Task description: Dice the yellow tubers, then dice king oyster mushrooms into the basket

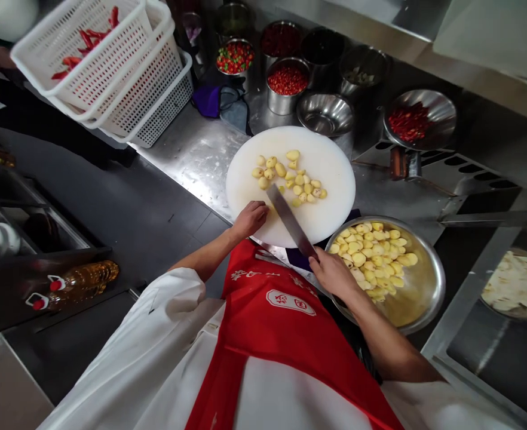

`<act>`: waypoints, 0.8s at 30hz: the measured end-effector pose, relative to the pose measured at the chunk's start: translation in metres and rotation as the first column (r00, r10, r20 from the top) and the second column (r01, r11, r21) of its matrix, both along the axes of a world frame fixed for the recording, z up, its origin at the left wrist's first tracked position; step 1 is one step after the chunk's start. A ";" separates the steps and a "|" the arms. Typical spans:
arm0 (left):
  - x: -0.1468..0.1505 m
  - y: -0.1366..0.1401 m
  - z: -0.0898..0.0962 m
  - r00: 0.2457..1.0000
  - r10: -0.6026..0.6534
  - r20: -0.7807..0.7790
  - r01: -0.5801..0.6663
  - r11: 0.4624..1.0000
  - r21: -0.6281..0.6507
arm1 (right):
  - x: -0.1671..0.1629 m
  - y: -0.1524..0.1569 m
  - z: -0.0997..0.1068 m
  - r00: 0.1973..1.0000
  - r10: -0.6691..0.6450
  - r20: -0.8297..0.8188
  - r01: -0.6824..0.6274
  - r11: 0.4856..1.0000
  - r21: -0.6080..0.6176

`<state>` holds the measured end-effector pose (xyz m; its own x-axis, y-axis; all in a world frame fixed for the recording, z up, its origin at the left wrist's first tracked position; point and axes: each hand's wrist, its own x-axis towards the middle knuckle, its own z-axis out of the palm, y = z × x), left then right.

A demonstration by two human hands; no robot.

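My right hand [332, 273] is closed round the handle of a cleaver [291, 220], whose blade slants across the round white cutting board [335, 179]. On the board's near left part rests my left hand [251, 219], its fingers curled together beside the blade; whatever they hold, if anything, is hidden. Small peeled potatoes [280, 169], some whole and some cut, lie loose just beyond the blade's tip. Right of the board, a wide steel basin [434, 286] holds many potato pieces [371, 251] in cloudy liquid, close to my right forearm.
Steel containers of chopped red peppers [287, 80] and a steel bowl [325, 114] stand behind the board. A pan [445, 119] with dried chillies is at the back right. Stacked white baskets [131, 77] stand at the left; oil bottles [84, 282] lie lower left.
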<state>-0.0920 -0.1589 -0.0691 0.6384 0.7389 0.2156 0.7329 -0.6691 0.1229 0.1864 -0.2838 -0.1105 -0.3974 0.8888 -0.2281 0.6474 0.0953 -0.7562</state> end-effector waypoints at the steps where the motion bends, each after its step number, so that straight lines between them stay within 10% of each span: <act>1: 0.003 0.008 0.002 1.000 0.009 -0.017 -0.009 1.000 -0.001 | 0.005 -0.006 -0.004 0.997 -0.064 -0.040 0.064 0.998 -0.008; 6: 0.010 0.060 0.027 0.990 0.096 -0.104 -0.094 0.995 0.026 | 0.015 -0.042 0.000 0.971 -0.202 -0.128 0.197 0.979 -0.048; 13: -0.005 0.103 0.065 0.932 -0.131 -0.338 0.066 0.978 -0.196 | -0.025 -0.035 0.021 0.978 -0.115 -0.172 0.083 0.980 -0.182; 24: -0.019 0.100 0.048 0.939 -0.280 -0.202 0.213 0.930 -0.299 | -0.061 -0.010 0.049 0.920 -0.389 -0.046 0.355 0.879 -0.318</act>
<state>-0.1114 -0.0588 -0.0216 0.8153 0.5595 -0.1489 0.5784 -0.7984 0.1673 0.1249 -0.2936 -0.0612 -0.0876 0.8726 -0.4805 0.5052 -0.3768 -0.7764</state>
